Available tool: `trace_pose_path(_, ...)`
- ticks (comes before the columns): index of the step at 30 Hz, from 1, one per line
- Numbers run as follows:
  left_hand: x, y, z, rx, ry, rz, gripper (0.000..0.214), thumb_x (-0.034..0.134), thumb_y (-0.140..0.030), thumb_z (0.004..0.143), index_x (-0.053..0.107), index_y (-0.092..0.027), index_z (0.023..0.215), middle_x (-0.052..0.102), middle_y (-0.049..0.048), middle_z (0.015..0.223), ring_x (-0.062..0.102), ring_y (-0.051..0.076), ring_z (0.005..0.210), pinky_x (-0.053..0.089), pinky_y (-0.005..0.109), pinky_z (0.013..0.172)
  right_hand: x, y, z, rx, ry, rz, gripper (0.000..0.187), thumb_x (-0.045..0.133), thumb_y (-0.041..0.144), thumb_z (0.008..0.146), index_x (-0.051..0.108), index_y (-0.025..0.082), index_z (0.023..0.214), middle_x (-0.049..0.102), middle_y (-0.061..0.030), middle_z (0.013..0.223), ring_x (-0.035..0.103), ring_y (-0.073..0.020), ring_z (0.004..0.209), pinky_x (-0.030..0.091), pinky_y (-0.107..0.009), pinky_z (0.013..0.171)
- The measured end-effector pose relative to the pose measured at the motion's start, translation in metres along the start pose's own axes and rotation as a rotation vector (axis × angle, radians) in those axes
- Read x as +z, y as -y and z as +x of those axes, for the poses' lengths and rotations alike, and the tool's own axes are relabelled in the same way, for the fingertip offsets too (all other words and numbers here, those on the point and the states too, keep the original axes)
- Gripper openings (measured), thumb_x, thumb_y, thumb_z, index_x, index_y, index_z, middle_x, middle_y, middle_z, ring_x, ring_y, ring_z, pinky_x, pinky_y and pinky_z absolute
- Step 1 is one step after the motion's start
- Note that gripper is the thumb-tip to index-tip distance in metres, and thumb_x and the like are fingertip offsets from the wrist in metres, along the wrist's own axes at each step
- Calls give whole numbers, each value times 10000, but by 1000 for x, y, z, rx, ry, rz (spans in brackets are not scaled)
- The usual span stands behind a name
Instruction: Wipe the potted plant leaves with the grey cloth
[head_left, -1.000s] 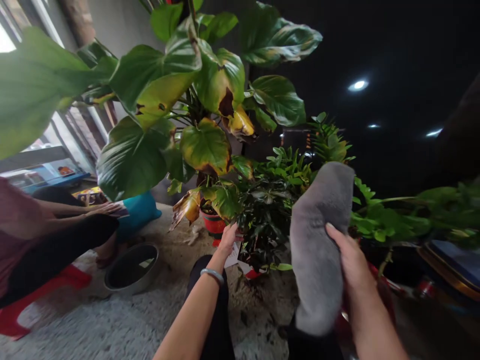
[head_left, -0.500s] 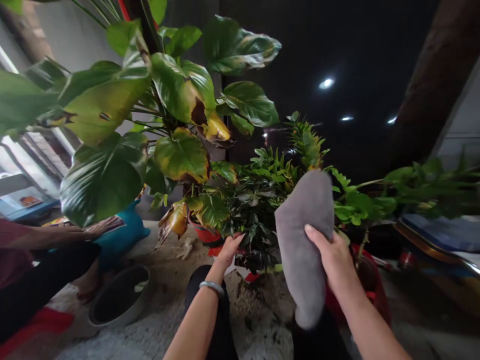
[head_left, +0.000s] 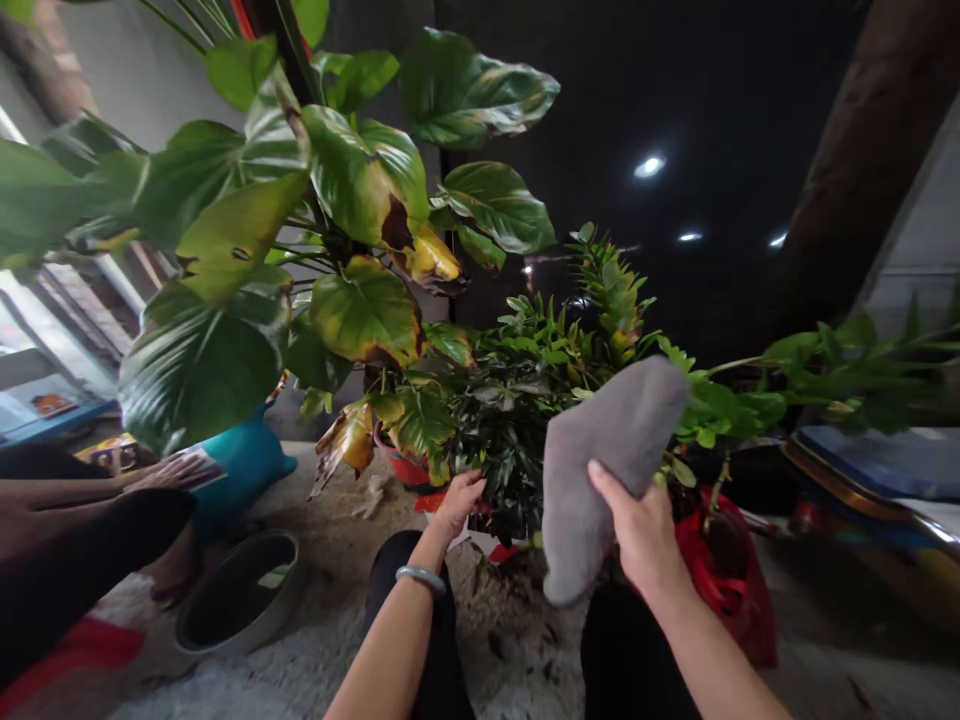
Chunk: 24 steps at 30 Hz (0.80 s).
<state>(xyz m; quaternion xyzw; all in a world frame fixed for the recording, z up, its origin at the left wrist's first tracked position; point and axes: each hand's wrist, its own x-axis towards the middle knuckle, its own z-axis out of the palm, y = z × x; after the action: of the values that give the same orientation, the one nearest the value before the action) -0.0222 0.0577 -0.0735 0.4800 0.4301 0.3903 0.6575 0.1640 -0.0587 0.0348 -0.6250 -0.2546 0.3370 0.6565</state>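
My right hand [head_left: 637, 525] grips a grey cloth [head_left: 600, 460], held up in front of a dark-leaved potted plant [head_left: 510, 410]. My left hand [head_left: 459, 498], with a silver bangle on the wrist, reaches into the low leaves of that plant, fingers curled at the foliage; what they hold, if anything, is hidden. A large-leaved plant [head_left: 315, 230] with yellowing, brown-edged leaves rises from a red pot [head_left: 409, 465] just behind. My knees in black trousers sit below both hands.
Another person sits at the left, arms [head_left: 67, 490] stretched over dark trousers, beside a teal pot [head_left: 244, 465]. A round metal basin [head_left: 236, 590] lies on the gritty floor. A red bag [head_left: 724, 575] sits at the right, with more green fronds [head_left: 825, 375] above it.
My right hand has dropped lower and tilted the grey cloth toward the right. The left hand stays among the low leaves. The view shifted slightly.
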Motion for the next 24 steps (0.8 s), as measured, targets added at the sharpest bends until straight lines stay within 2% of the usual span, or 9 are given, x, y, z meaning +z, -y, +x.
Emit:
trace_pose_path(2, 1, -1, -1, -13, -28, -42, 384, 725, -463, 529, 602, -152, 717, 564, -30, 585, 471, 91, 496, 408, 244, 504, 16, 12, 20, 41, -23, 128, 337, 752, 382, 510, 679, 195, 780, 772, -79, 855, 645, -306, 1041, 498, -358, 864)
trace_pose_path(4, 2, -1, -1, -12, -55, -60, 406, 715, -497, 533, 600, -151, 713, 566, -26, 591, 473, 95, 489, 400, 247, 490, 32, 7, 21, 201, 63, 225, 297, 724, 337, 496, 676, 182, 745, 767, -92, 780, 674, -323, 962, 525, -385, 805)
trace_pose_path(9, -2, 1, 1, -5, -45, -6, 356, 733, -458, 504, 543, -170, 590, 500, -55, 493, 451, 87, 466, 346, 219, 465, 35, -46, -45, 514, 339, 130, 253, 721, 360, 466, 675, 164, 619, 728, -108, 609, 704, -346, 757, 546, -416, 662)
trace_pose_path(11, -5, 1, 0, 0, -42, 22, 344, 722, -451, 524, 519, -176, 557, 469, -64, 462, 418, 76, 439, 331, 215, 453, 22, -50, -64, 486, 365, 50, 295, 745, 381, 465, 695, 170, 665, 747, -85, 664, 704, -327, 785, 541, -391, 689)
trace_pose_path(13, -6, 0, -1, 5, -37, 49, 326, 708, -440, 540, 515, -177, 546, 461, -65, 456, 405, 72, 430, 325, 213, 446, 11, -37, -61, 349, 322, 14, 342, 771, 395, 458, 709, 168, 706, 758, -80, 709, 700, -323, 794, 536, -386, 709)
trace_pose_path(16, -6, 0, -3, 5, -29, 75, 277, 685, -410, 541, 534, -178, 553, 467, -63, 466, 408, 74, 436, 333, 215, 447, 9, -5, -26, 98, 158, 55, 363, 785, 404, 469, 704, 173, 736, 766, -87, 761, 690, -320, 827, 529, -381, 745)
trace_pose_path(18, -5, 0, -3, 2, -25, 84, 240, 671, -385, 546, 554, -176, 567, 484, -56, 483, 422, 81, 448, 356, 223, 459, 19, 8, 0, 77, 49, 166, 341, 767, 380, 498, 689, 194, 773, 768, -68, 806, 678, -301, 894, 526, -359, 766)
trace_pose_path(21, -5, 1, -3, -8, -30, 95, 185, 660, -334, 560, 590, -166, 597, 518, -40, 522, 458, 97, 490, 398, 233, 487, 38, -4, 11, 315, 74, 308, 277, 720, 325, 507, 670, 197, 747, 762, -72, 760, 683, -308, 876, 543, -379, 729)
trace_pose_path(24, -6, 3, -1, -25, -70, 110, 144, 639, -293, 566, 572, -166, 564, 479, -52, 480, 440, 92, 465, 378, 223, 469, 42, -37, -22, 537, 230, 265, 233, 727, 310, 461, 658, 165, 630, 731, -124, 630, 695, -353, 765, 549, -438, 673)
